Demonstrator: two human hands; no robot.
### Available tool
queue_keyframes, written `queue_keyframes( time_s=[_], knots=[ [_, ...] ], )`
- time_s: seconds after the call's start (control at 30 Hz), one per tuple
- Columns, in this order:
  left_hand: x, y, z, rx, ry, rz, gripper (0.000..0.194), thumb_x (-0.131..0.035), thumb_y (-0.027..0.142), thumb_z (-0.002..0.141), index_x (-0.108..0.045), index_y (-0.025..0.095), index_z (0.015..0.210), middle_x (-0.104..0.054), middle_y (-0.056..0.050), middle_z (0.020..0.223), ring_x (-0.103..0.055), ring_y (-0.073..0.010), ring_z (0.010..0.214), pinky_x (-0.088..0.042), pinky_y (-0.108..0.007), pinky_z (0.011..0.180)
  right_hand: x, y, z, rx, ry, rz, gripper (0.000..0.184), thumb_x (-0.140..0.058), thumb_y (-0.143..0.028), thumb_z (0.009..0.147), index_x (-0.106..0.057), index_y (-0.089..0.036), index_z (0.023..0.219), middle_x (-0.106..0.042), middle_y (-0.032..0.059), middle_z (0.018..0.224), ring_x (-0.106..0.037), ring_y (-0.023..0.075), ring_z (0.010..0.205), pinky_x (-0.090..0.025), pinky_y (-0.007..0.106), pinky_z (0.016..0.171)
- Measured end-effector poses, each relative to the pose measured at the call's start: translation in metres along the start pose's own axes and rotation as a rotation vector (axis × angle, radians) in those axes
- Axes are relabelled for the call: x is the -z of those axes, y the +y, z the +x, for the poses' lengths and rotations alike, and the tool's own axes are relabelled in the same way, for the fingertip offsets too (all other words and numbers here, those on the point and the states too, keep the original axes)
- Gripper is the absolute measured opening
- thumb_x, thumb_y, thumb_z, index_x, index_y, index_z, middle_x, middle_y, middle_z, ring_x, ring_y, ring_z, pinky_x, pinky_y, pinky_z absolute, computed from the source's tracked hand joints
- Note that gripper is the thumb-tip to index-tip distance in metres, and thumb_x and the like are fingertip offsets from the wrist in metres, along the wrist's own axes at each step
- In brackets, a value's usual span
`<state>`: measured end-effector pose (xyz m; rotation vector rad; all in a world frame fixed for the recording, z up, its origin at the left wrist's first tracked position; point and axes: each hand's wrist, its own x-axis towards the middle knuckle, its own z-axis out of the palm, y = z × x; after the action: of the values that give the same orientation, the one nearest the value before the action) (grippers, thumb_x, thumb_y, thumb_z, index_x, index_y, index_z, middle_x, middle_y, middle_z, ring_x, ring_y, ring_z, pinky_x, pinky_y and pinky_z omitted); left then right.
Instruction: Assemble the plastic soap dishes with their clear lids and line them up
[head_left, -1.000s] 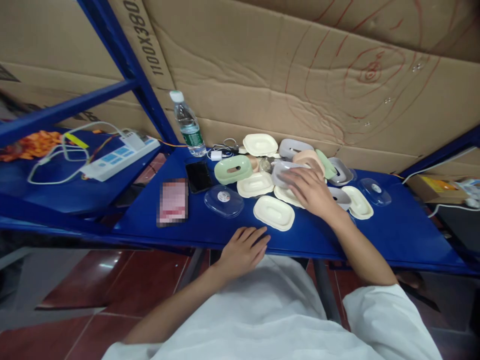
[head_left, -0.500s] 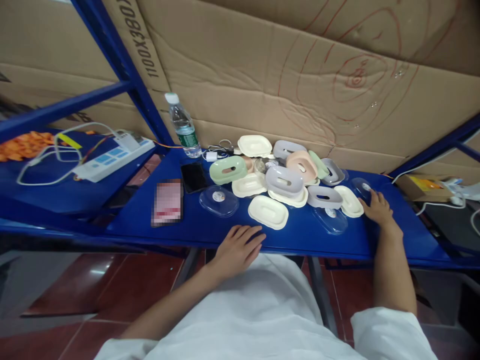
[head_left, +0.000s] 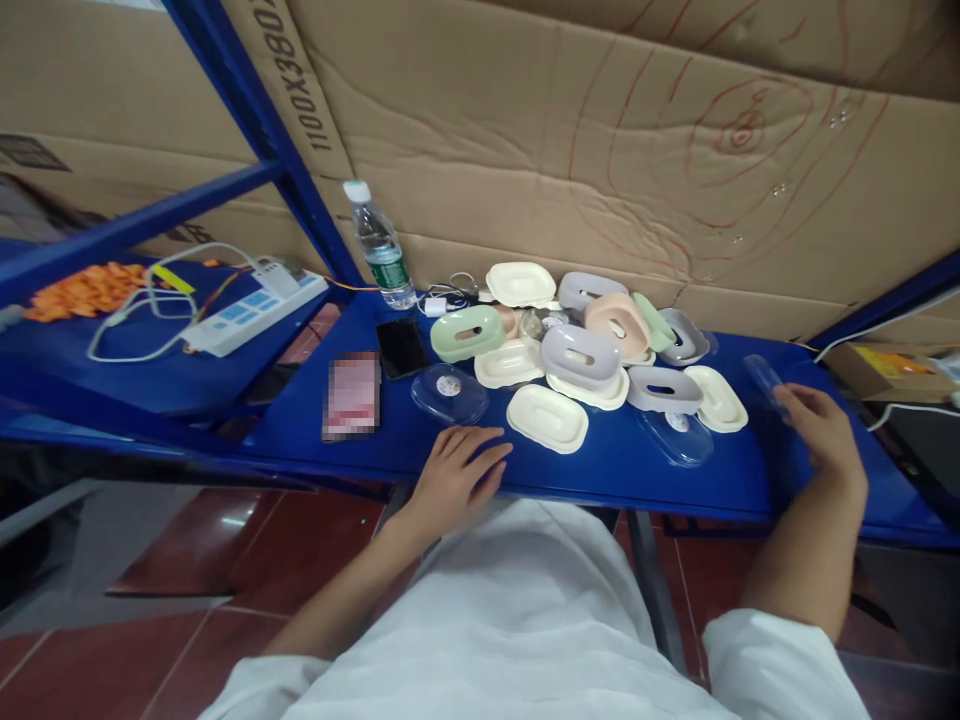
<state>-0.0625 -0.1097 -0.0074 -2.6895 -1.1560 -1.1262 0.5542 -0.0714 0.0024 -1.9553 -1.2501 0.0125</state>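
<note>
My right hand (head_left: 823,428) grips a clear plastic lid (head_left: 766,380) by its near edge, tilted up above the right side of the blue table (head_left: 600,475). At the front edge rests my left hand (head_left: 459,475), open and holding nothing, fingers apart. Just beyond it lies another clear lid (head_left: 450,394) with a round sticker. Nearby is a cream oval tray (head_left: 547,418). Soap-dish-like pieces are piled in the middle: a green one (head_left: 468,333), a lilac one (head_left: 581,356), a peach one (head_left: 618,325) and a grey one (head_left: 664,389). A third clear lid (head_left: 677,440) lies partly under the grey piece.
A water bottle (head_left: 382,250) stands at the back left, with a black phone (head_left: 401,348) and a blurred pink item (head_left: 351,396) before it. Cardboard (head_left: 487,130) walls the back. Further left is a power strip (head_left: 255,315); a small carton (head_left: 885,372) sits far right.
My right hand has lifted the clear lid off the table and tilted it, moving to the right. My left hand has shifted slightly left. The camera view has turned a little.
</note>
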Motion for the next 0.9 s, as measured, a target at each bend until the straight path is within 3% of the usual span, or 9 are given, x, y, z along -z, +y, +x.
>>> queue_keyframes(
  time_s=[0.13, 0.27, 0.33, 0.4, 0.47, 0.53, 0.63, 0.77, 0.9],
  knots=[
    [-0.008, -0.006, -0.002, 0.021, -0.017, -0.021, 0.023, -0.06, 0.018, 0.104, -0.076, 0.024, 0.121, -0.077, -0.009, 0.128, -0.073, -0.0227, 0.109, -0.056, -0.044, 0.1, 0.005, -0.017, -0.031, -0.125, 0.032, 0.31, 0.046, -0.054, -0.074, 0.088, -0.063, -0.033, 0.108, -0.075, 0.019, 0.12, -0.074, 0.0406, 0.123, -0.064, 0.058, 0.078],
    [-0.014, -0.006, -0.001, 0.036, -0.012, -0.044, 0.022, -0.059, 0.017, 0.105, -0.076, 0.022, 0.117, -0.078, -0.008, 0.124, -0.073, -0.0214, 0.107, -0.057, -0.042, 0.098, -0.001, -0.069, -0.061, -0.106, 0.108, 0.437, 0.051, -0.044, -0.068, 0.099, -0.064, -0.033, 0.131, -0.073, 0.0211, 0.131, -0.069, 0.0387, 0.135, -0.065, 0.061, 0.083],
    [-0.016, -0.006, -0.002, 0.037, -0.019, -0.038, 0.022, -0.059, 0.017, 0.105, -0.077, 0.023, 0.117, -0.078, -0.008, 0.124, -0.073, -0.0213, 0.107, -0.057, -0.042, 0.098, -0.005, -0.111, -0.074, 0.022, 0.182, 0.388, 0.055, -0.042, -0.065, 0.103, -0.063, -0.03, 0.14, -0.072, 0.0196, 0.137, -0.07, 0.0386, 0.133, -0.065, 0.063, 0.091],
    [-0.017, -0.006, -0.002, 0.031, -0.025, -0.022, 0.023, -0.059, 0.016, 0.104, -0.077, 0.023, 0.118, -0.078, -0.008, 0.124, -0.073, -0.021, 0.106, -0.057, -0.041, 0.097, -0.014, -0.16, -0.085, 0.26, 0.188, 0.287, 0.051, -0.046, -0.058, 0.107, -0.065, -0.028, 0.143, -0.072, 0.0168, 0.14, -0.072, 0.0375, 0.131, -0.061, 0.064, 0.103],
    [-0.018, -0.007, -0.003, 0.022, -0.025, -0.01, 0.024, -0.06, 0.015, 0.104, -0.077, 0.023, 0.118, -0.079, -0.007, 0.122, -0.074, -0.0207, 0.105, -0.056, -0.041, 0.096, -0.031, -0.212, -0.093, 0.605, 0.006, 0.129, 0.044, -0.052, -0.047, 0.109, -0.066, -0.029, 0.146, -0.07, 0.0139, 0.147, -0.065, 0.0351, 0.14, -0.051, 0.062, 0.12],
    [-0.018, -0.007, -0.004, 0.015, -0.033, -0.009, 0.023, -0.06, 0.015, 0.104, -0.078, 0.023, 0.117, -0.079, -0.007, 0.121, -0.074, -0.0203, 0.104, -0.056, -0.04, 0.096, -0.056, -0.259, -0.096, 0.907, -0.178, 0.029, 0.046, -0.054, -0.042, 0.109, -0.062, -0.027, 0.152, -0.064, 0.0145, 0.155, -0.056, 0.0345, 0.15, -0.045, 0.06, 0.125],
    [-0.017, -0.006, -0.005, 0.006, -0.052, -0.009, 0.022, -0.06, 0.016, 0.105, -0.078, 0.022, 0.115, -0.079, -0.007, 0.12, -0.074, -0.0204, 0.104, -0.056, -0.04, 0.096, -0.102, -0.313, -0.089, 1.144, -0.302, -0.122, 0.046, -0.052, -0.037, 0.111, -0.059, -0.026, 0.154, -0.062, 0.0139, 0.157, -0.052, 0.0344, 0.152, -0.039, 0.063, 0.128],
    [-0.015, -0.007, -0.006, -0.015, -0.072, -0.007, 0.02, -0.06, 0.018, 0.106, -0.077, 0.021, 0.116, -0.079, -0.007, 0.12, -0.073, -0.021, 0.104, -0.055, -0.04, 0.097, -0.146, -0.346, -0.065, 1.261, -0.372, -0.216, 0.043, -0.048, -0.03, 0.111, -0.062, -0.021, 0.151, -0.063, 0.0151, 0.155, -0.05, 0.0357, 0.152, -0.035, 0.066, 0.126],
    [-0.015, -0.009, -0.006, -0.034, -0.076, -0.02, 0.019, -0.06, 0.018, 0.106, -0.076, 0.021, 0.116, -0.08, -0.006, 0.12, -0.073, -0.0216, 0.103, -0.054, -0.04, 0.096, -0.154, -0.342, -0.048, 1.247, -0.44, -0.24, 0.04, -0.049, -0.03, 0.11, -0.066, -0.02, 0.145, -0.063, 0.0151, 0.155, -0.051, 0.0376, 0.151, -0.032, 0.069, 0.125]
  ],
)
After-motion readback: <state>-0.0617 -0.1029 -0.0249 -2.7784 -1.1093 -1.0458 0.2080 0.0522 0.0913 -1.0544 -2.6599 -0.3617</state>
